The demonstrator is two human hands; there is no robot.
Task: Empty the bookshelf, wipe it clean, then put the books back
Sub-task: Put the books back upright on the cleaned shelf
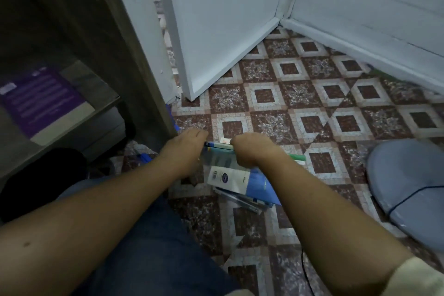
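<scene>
On the diamond-patterned tile floor [288,103], the left hand [189,145] and right hand [251,150] grip a thin stack of books [219,146].

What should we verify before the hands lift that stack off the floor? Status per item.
1. Left hand grips the book stack: ok.
2. Right hand grips the same stack: ok.
3. Loose books by the stack lie askew and could snag: not ok.
4. Shelf bare for wiping: not ok, a purple book lies on it.
5. Shelf wiped: cannot tell.
</scene>
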